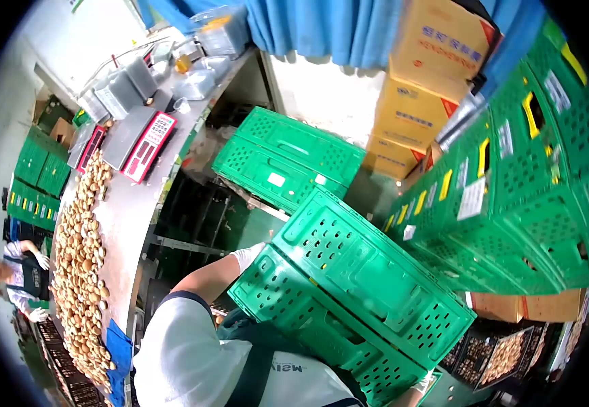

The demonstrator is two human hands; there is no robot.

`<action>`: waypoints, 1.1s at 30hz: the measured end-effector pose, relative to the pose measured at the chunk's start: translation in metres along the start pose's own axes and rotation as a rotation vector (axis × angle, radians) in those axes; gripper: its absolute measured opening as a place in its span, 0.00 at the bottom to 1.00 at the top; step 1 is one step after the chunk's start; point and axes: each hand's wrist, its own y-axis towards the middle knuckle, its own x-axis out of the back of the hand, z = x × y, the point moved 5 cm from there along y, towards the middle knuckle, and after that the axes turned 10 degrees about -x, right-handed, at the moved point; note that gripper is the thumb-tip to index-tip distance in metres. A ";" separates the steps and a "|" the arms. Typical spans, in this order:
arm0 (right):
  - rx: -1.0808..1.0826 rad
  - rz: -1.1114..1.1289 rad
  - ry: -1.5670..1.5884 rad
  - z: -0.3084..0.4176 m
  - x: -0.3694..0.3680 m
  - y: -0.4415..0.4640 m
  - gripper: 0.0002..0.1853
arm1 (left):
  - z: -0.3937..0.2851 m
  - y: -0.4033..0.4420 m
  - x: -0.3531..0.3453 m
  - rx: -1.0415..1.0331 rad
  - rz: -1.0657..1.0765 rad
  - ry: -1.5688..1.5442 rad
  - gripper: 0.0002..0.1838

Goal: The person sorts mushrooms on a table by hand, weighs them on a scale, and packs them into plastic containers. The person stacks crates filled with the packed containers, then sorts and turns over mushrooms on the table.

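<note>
One green crate (374, 271) in both hands (248, 257) (long axis slanting down rightward).

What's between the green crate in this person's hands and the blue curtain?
Another green crate, then a white surface, in the head view.

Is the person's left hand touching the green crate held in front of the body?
Touching. In the head view, the gloved left hand meets the green crate at its edge, no gap visible.
</note>
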 end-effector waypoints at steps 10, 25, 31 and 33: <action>0.035 0.020 -0.061 0.003 -0.230 0.041 0.29 | -0.223 0.035 0.089 -0.033 -0.006 -0.182 0.33; 0.088 0.204 -0.240 0.040 -0.543 0.097 0.33 | -0.476 -0.032 0.124 -0.725 -0.539 0.997 0.33; 0.589 0.089 -0.982 0.009 -0.592 0.133 0.30 | -0.358 0.022 0.158 -0.592 -0.207 1.858 0.48; 0.938 -0.136 -1.488 -0.011 -0.604 0.121 0.28 | -0.339 0.032 0.178 -0.745 -0.271 1.849 0.52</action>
